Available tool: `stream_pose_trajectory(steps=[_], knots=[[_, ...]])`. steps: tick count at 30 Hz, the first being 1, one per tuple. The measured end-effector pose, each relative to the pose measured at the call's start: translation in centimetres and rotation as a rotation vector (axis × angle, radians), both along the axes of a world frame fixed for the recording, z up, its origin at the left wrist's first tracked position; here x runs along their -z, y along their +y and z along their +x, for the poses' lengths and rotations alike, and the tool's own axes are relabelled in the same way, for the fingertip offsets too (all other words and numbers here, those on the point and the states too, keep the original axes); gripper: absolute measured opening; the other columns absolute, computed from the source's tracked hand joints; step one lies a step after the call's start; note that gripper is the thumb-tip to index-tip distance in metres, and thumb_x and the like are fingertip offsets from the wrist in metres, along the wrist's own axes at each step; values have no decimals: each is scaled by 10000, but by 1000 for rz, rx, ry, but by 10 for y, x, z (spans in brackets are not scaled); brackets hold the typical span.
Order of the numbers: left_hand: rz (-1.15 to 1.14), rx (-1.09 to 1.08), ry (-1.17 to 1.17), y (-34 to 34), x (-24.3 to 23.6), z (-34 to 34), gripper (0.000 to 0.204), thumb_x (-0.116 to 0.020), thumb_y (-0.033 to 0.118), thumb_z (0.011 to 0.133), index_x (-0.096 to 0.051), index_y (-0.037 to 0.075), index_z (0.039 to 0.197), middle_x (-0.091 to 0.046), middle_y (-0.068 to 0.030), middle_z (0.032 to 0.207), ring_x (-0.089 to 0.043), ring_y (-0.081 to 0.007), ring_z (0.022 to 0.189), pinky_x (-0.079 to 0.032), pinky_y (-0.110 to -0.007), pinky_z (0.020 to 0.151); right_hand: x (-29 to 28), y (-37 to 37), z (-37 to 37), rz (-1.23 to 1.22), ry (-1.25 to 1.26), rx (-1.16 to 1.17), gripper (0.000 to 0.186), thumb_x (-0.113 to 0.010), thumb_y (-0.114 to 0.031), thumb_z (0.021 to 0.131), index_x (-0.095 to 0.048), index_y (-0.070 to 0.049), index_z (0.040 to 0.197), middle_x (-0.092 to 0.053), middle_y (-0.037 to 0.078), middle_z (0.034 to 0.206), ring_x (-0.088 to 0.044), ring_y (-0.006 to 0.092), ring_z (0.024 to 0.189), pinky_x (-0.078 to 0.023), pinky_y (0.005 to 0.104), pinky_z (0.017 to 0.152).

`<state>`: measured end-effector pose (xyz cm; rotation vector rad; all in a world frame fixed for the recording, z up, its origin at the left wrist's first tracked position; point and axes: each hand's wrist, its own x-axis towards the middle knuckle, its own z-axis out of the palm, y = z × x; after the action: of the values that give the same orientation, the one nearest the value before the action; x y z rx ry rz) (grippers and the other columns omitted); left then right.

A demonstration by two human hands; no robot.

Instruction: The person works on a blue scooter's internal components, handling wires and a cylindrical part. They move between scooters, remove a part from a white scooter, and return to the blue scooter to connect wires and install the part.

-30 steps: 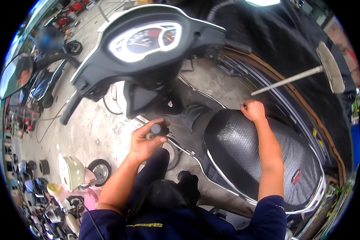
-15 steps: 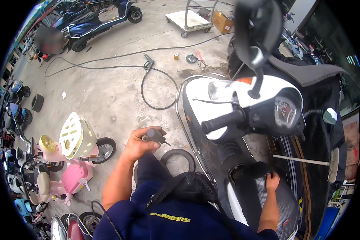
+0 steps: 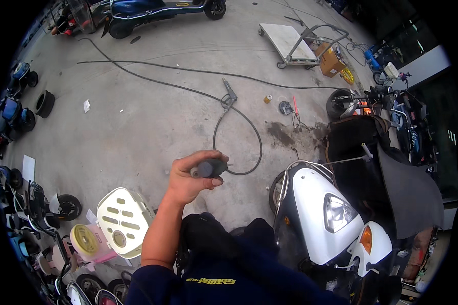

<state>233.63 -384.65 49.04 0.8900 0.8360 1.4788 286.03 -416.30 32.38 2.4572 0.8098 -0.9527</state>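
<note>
My left hand (image 3: 182, 178) is raised in front of me, its fingers and thumb closed round a small dark-grey part (image 3: 206, 169). This part has a round cylindrical end, a short stub beside it and a thin stem at the far side; its exact kind is unclear. At my right stands a white scooter (image 3: 315, 208), its headlight (image 3: 340, 212) and orange turn signal (image 3: 366, 239) showing. My right hand is out of view.
A spray gun (image 3: 230, 91) with a looped black hose (image 3: 260, 142) lies on the concrete ahead. Beyond are a flat trolley (image 3: 285, 40) and a cardboard box (image 3: 331, 61). A pink scooter's cream basket (image 3: 124, 223) stands close on my left. A tyre (image 3: 45, 104) lies farther left.
My view has shifted forward along the white scooter. My right hand, earlier on its seat area, has left the picture. My left hand still holds the dark part, now turned somewhat.
</note>
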Motion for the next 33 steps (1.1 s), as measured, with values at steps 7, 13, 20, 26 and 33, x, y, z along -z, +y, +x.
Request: stream_pose_trajectory(steps=[7,13,20,26,33], knots=[[-373,112,283,138,-31,-74,441,-806,25,783,-677,34,1204,-672,-37,966,-574,-101,724,-469,-233,565,-15,353,-160,872,555,120,361,-716,-115,851,-659,41,1172,-716,145,1035,-689,245,959,-532,322,855],[63,229,756,297,-30,-84,472,-814,52,770,-676,77,1221,-694,-58,1029,-607,-151,816,-494,-290,681,-153,631,-406,1209,1741,-329,654,-762,-77,824,-471,-45,1409,-530,143,1386,-478,290,1327,-398,417,1091],[-300,-260,-531,495,-63,-185,260,-626,270,982,-567,80,814,-604,-94,850,-560,-196,764,-470,-371,697,-196,845,-553,1260,1799,-70,350,-670,-67,924,-526,-18,1239,-619,101,1199,-632,158,931,-538,318,810],[-169,0,-791,651,-47,-276,479,-445,569,1008,-545,126,858,-581,-59,852,-559,-190,749,-487,-324,622,-227,1012,-646,1511,1336,-924,432,-824,-58,736,-616,-24,1114,-656,97,943,-627,173,762,-520,300,680],[-571,136,-646,845,-77,-328,450,-522,516,996,-521,83,873,-546,-64,827,-535,-145,690,-484,-300,596,-266,1162,-721,1666,869,-951,385,-880,-41,642,-695,3,977,-666,87,780,-661,182,698,-528,279,614]])
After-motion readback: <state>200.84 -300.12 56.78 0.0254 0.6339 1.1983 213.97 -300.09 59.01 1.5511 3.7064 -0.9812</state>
